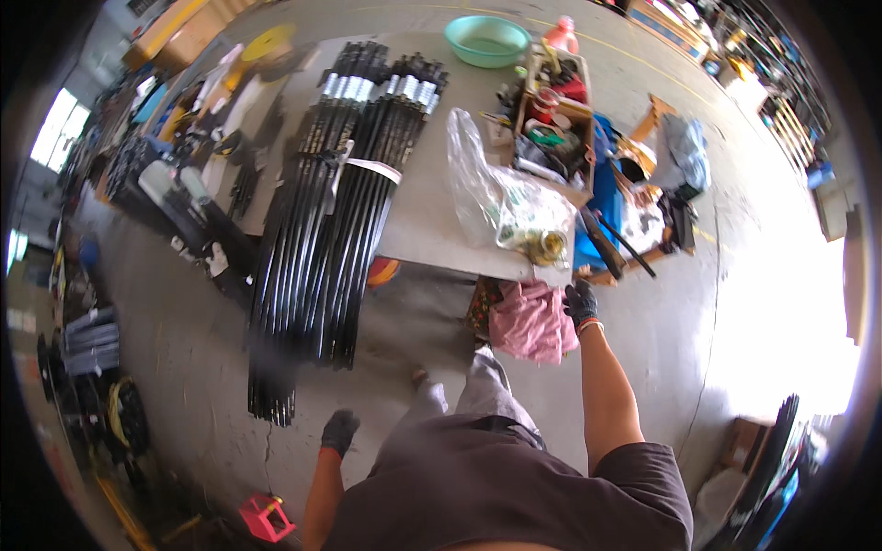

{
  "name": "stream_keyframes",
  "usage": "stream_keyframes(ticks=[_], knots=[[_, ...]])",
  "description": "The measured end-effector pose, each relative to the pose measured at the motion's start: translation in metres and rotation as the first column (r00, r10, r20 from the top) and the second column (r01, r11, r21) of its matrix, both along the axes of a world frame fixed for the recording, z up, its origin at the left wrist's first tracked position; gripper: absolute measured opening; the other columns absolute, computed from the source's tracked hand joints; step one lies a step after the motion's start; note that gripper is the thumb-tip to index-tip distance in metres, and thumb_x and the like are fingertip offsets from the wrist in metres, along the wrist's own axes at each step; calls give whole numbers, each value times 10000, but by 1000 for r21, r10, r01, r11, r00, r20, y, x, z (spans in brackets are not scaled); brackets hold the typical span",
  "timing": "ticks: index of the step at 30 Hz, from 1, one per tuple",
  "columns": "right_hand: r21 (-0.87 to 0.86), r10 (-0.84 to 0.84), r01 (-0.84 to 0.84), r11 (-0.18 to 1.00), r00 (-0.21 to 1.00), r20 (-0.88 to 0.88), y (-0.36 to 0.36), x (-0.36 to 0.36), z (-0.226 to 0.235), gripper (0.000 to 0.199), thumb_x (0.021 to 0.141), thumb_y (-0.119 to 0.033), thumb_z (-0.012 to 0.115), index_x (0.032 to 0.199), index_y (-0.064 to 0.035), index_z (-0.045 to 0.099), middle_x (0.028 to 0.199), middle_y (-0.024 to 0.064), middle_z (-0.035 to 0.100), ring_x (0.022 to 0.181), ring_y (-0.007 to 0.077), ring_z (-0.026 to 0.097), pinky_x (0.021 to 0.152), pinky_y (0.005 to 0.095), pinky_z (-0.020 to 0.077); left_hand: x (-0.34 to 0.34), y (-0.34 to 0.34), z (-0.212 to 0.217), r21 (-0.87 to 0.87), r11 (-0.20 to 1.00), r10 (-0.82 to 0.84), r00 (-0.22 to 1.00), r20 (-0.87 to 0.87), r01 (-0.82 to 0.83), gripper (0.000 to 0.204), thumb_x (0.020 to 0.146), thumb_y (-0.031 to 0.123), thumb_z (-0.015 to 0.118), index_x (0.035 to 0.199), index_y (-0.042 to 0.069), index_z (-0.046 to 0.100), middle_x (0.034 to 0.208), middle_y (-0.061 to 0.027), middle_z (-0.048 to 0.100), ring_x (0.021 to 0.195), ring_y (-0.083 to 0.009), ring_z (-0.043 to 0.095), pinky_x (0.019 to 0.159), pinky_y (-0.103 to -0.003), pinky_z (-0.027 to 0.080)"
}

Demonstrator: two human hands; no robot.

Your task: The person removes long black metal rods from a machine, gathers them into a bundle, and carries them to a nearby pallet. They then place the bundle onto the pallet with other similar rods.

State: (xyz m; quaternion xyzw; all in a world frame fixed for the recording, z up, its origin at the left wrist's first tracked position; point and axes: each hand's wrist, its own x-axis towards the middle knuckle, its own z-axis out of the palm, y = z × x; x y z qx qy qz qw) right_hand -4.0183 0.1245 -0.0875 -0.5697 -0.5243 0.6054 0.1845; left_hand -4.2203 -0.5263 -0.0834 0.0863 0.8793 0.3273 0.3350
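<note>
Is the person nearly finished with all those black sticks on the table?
Done: the black rods lie bundled on the table, tied with a white strap. In hand: the gloved right hand reaches toward the table's corner, by the clear bag of fittings; the left hand hangs empty. Left: the bag looks untouched.

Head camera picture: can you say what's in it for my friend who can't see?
A person's gloved right hand reaches the near edge of a table, by a clear plastic bag and pink cloth. The gloved left hand hangs free below a bundle of long black rods.
</note>
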Motion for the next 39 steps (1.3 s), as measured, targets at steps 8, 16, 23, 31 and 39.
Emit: stream_keyframes(ticks=[8,16,23,31,39], knots=[[-159,375,-350,923,911,171,76,-42,-62,243,856,-237,606,1048,-99,553,829,50,606,615,163,602,424,296,443,117,-39,64,-533,825,-113,979,167,187,344,771,380,538,697,67,662,754,-173,642,770,-327,626,704,-446,472],[73,571,-569,819,794,-211,69,-38,-106,85,889,-114,515,807,-103,535,636,7,523,524,142,508,465,274,416,157,23,82,-276,925,290,955,61,-263,400,746,350,617,966,17,642,811,-164,663,772,-268,643,717,-374,498],[-137,314,-375,917,889,-333,47,-43,-8,185,914,-157,521,733,-125,518,604,-33,484,478,121,459,443,262,377,157,18,18,-401,916,39,998,49,-17,458,735,362,629,1030,11,625,847,-160,666,792,-271,644,757,-386,500],[232,689,-652,722,709,-150,32,-45,225,146,916,-174,567,857,-44,599,680,-26,541,580,58,459,509,230,383,147,28,-40,-341,940,29,986,165,30,421,742,401,578,945,43,666,939,-183,656,879,-351,627,805,-431,491],[322,840,-777,541,520,-156,2,-32,422,129,875,-17,586,994,25,611,857,83,628,775,158,576,696,274,474,104,-1,-81,-432,804,-500,858,-119,409,228,709,316,561,757,118,663,821,-142,644,765,-334,622,687,-448,495]])
